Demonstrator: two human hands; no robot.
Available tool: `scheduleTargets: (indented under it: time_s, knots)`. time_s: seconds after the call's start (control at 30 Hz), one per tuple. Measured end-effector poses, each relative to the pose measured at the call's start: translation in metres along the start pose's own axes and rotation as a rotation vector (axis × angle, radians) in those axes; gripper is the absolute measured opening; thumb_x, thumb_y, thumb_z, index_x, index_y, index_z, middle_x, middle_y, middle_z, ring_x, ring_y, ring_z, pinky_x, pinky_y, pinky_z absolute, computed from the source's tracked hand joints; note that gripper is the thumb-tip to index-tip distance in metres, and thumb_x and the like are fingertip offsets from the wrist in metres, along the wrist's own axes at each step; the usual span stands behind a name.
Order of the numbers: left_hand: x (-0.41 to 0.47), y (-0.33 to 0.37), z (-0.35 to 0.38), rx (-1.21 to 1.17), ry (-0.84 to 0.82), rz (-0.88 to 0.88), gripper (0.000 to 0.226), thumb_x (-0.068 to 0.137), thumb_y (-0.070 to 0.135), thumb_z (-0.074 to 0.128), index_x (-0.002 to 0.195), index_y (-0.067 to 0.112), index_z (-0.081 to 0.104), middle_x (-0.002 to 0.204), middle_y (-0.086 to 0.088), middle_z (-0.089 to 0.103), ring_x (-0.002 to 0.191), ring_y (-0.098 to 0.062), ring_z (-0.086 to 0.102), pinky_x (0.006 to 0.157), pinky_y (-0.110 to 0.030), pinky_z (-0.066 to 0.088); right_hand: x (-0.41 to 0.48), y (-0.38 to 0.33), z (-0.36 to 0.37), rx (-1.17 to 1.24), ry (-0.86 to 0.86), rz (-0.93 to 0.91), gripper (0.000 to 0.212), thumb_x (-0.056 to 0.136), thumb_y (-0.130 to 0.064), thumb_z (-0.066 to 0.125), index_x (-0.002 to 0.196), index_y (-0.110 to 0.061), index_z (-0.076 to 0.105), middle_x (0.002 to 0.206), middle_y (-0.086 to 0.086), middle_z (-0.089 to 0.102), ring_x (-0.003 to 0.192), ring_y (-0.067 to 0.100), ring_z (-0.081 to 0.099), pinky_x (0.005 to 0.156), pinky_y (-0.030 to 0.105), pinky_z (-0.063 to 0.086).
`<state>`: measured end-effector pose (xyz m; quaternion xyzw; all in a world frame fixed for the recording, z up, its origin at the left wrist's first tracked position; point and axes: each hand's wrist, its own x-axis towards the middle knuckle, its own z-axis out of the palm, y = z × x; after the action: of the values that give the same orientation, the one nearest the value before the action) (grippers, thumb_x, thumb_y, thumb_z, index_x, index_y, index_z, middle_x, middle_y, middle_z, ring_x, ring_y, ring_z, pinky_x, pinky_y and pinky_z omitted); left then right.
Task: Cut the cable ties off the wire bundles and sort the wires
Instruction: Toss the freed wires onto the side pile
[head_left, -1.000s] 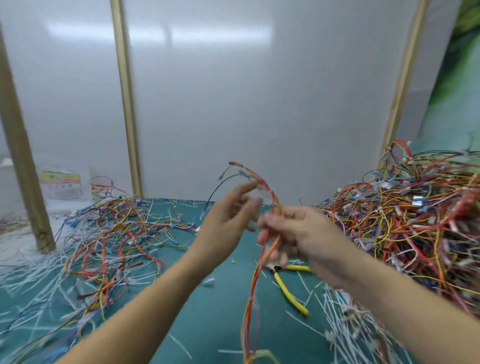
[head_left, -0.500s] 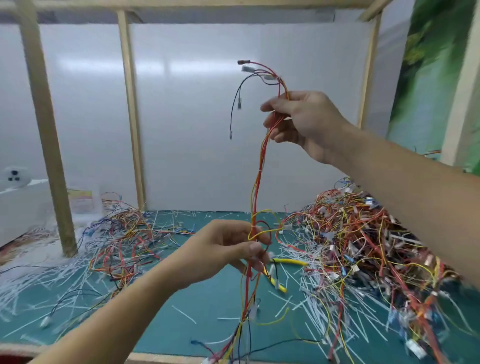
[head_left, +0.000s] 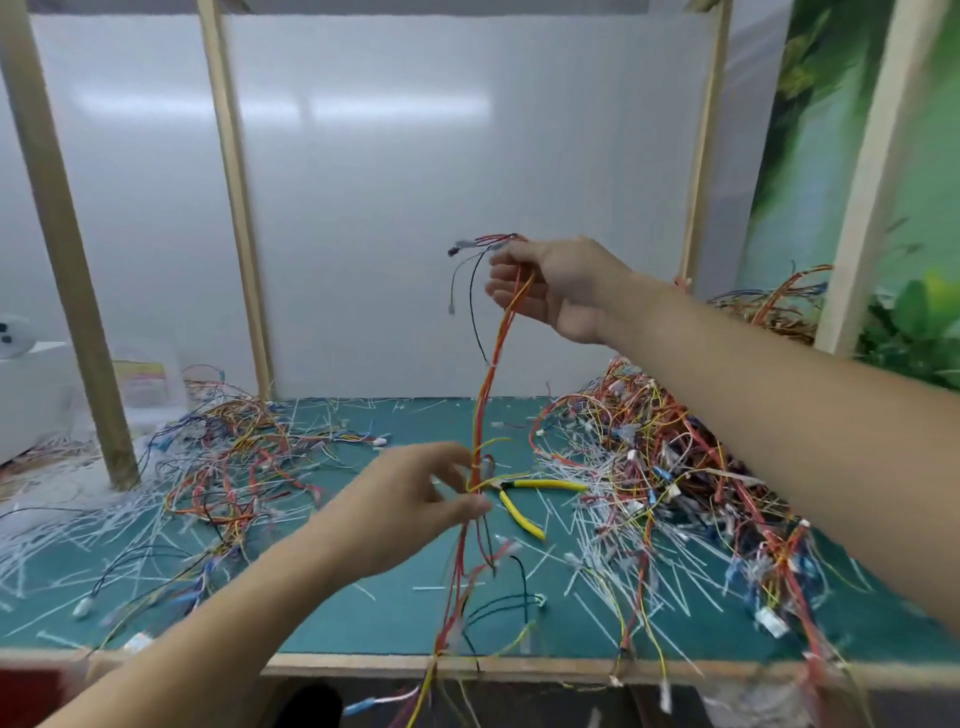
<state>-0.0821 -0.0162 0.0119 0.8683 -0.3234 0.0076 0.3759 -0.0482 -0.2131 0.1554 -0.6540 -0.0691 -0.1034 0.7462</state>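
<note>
Head camera view of a green work mat (head_left: 363, 618) inside a wooden frame (head_left: 67, 260). At far left, white cut cable ties (head_left: 62, 525) litter the mat, and beside them lies a loose spread of freed wires (head_left: 228, 457). Left of centre, the left hand (head_left: 410, 509) reaches forward above the mat, thumb and fingertips pinching the middle of a long red, orange and yellow wire bundle (head_left: 484, 395). The bundle hangs upright, and its lower end trails over the mat's near edge. Just right of the left hand, yellow-handled cutters (head_left: 550, 484) lie on the mat. Higher up, the right hand (head_left: 556, 286) grips the bundle's top end in curled fingers, with short wire ends sticking out leftward. At right, a tangled heap of wire bundles (head_left: 675, 467) covers the mat.
</note>
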Motion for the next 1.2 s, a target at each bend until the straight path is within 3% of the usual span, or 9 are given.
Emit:
scheduleTargets:
  time_s: [0.07, 0.13, 0.3, 0.5, 0.7, 0.9, 1.0, 1.07, 1.2]
  knots:
    - [0.001, 0.012, 0.012, 0.302, 0.49, 0.119, 0.035, 0.09, 0.041, 0.068, 0.118, 0.022, 0.059, 0.119, 0.004, 0.054, 0.097, -0.013, 0.06, 0.089, -0.034, 0.052, 0.007, 0.006, 0.004, 0.08, 0.055, 0.005, 0.033, 0.106, -0.016, 0.047, 0.082, -0.001, 0.062, 0.056, 0.006, 0.064, 0.049, 0.018, 0.068, 0.047, 0.024, 0.056]
    - [0.001, 0.033, 0.034, 0.336, 0.72, 0.462, 0.025, 0.091, 0.035, 0.065, 0.109, 0.019, 0.06, 0.108, 0.004, 0.053, 0.092, -0.014, 0.056, 0.082, -0.03, 0.048, 0.014, 0.011, 0.009, 0.117, 0.093, -0.004, 0.035, 0.107, -0.017, 0.045, 0.08, -0.002, 0.06, 0.059, 0.007, 0.063, 0.047, 0.018, 0.067, 0.046, 0.025, 0.056]
    - [0.016, 0.08, 0.092, -0.462, 0.014, 0.347, 0.023, 0.091, 0.029, 0.065, 0.111, 0.019, 0.06, 0.095, 0.003, 0.072, 0.086, -0.015, 0.069, 0.077, -0.035, 0.057, 0.028, 0.027, 0.023, 0.105, 0.115, -0.004, 0.03, 0.104, -0.01, 0.046, 0.079, -0.002, 0.061, 0.067, 0.01, 0.061, 0.048, 0.019, 0.066, 0.046, 0.026, 0.056]
    - [0.047, 0.062, 0.114, -0.938, -0.039, 0.287, 0.015, 0.096, -0.002, 0.056, 0.094, 0.007, 0.068, 0.078, 0.001, 0.074, 0.071, -0.011, 0.072, 0.07, -0.025, 0.059, 0.041, 0.044, 0.022, 0.081, 0.129, 0.04, 0.028, 0.104, -0.01, 0.045, 0.083, 0.0, 0.061, 0.068, 0.011, 0.062, 0.048, 0.02, 0.066, 0.047, 0.027, 0.057]
    - [0.081, 0.022, 0.105, -0.236, 0.192, 0.055, 0.018, 0.099, 0.013, 0.053, 0.105, 0.006, 0.069, 0.1, -0.013, 0.074, 0.089, -0.026, 0.07, 0.085, -0.041, 0.057, 0.05, 0.058, 0.019, 0.014, 0.122, 0.044, 0.024, 0.102, -0.011, 0.049, 0.085, -0.001, 0.062, 0.067, 0.011, 0.062, 0.053, 0.022, 0.067, 0.05, 0.027, 0.058]
    - [0.031, -0.017, 0.081, 0.362, 0.609, 0.767, 0.018, 0.096, 0.016, 0.058, 0.113, 0.02, 0.061, 0.098, 0.003, 0.06, 0.085, -0.02, 0.057, 0.075, -0.036, 0.047, 0.059, 0.04, 0.005, 0.01, 0.108, -0.047, 0.028, 0.105, -0.019, 0.047, 0.086, -0.006, 0.062, 0.062, 0.005, 0.064, 0.053, 0.019, 0.068, 0.053, 0.027, 0.058]
    - [0.008, -0.041, 0.07, 0.409, 0.923, 0.448, 0.043, 0.088, 0.031, 0.07, 0.128, 0.027, 0.056, 0.122, 0.005, 0.051, 0.112, -0.015, 0.048, 0.101, -0.033, 0.036, 0.063, 0.008, 0.004, 0.039, 0.087, -0.13, 0.03, 0.106, -0.024, 0.045, 0.086, -0.009, 0.061, 0.059, 0.0, 0.063, 0.052, 0.016, 0.068, 0.052, 0.025, 0.057]
    - [0.004, -0.042, 0.066, 0.094, 0.714, 0.088, 0.042, 0.091, 0.038, 0.069, 0.13, 0.028, 0.056, 0.126, 0.01, 0.055, 0.12, -0.009, 0.048, 0.104, -0.029, 0.034, 0.066, -0.009, 0.006, 0.049, 0.081, -0.183, 0.029, 0.106, -0.024, 0.046, 0.088, -0.008, 0.062, 0.057, 0.0, 0.065, 0.054, 0.017, 0.068, 0.054, 0.026, 0.057]
    - [0.007, -0.032, 0.059, -0.538, 0.165, 0.017, 0.019, 0.101, 0.016, 0.053, 0.092, 0.007, 0.066, 0.078, 0.0, 0.072, 0.076, -0.014, 0.069, 0.073, -0.024, 0.051, 0.068, -0.023, 0.011, 0.026, 0.051, -0.23, 0.027, 0.106, -0.022, 0.047, 0.09, -0.006, 0.063, 0.058, 0.001, 0.064, 0.056, 0.02, 0.068, 0.055, 0.026, 0.057]
